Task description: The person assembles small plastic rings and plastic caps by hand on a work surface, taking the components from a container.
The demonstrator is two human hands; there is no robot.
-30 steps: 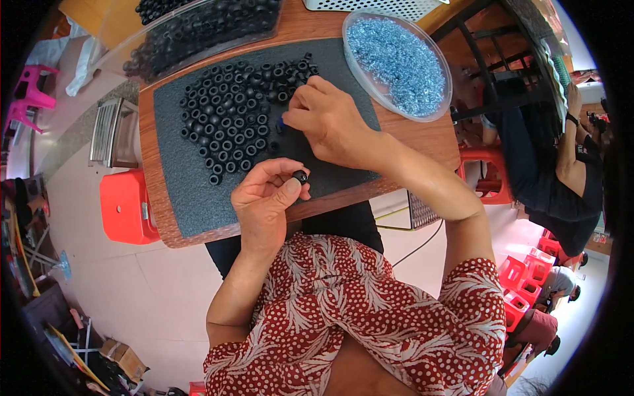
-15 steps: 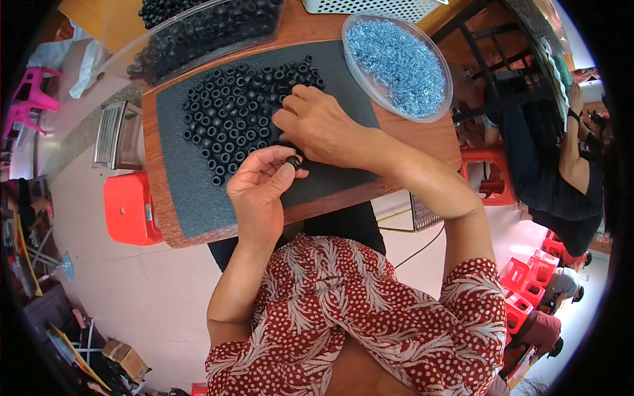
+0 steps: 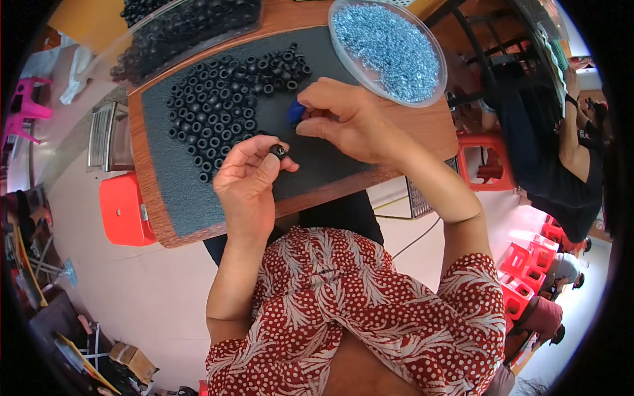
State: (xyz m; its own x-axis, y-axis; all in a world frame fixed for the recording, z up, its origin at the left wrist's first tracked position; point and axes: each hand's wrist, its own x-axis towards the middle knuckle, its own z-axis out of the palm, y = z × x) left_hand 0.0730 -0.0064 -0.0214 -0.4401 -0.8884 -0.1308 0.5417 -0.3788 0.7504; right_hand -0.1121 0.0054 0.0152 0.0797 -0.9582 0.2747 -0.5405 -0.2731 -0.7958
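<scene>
Right hand (image 3: 348, 120) now farther from left hand (image 3: 249, 181), half-closed on blue piece (image 3: 295, 111), left tight on black bead (image 3: 277, 152)

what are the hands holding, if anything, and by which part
The left hand pinches a small black piece by its sides, open end showing. A blue thing shows at the right hand's fingertips; whether it is held cannot be told.

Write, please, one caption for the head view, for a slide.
Left hand holding a black part, right hand at a blue object, with more black parts on a grey mat.
</scene>
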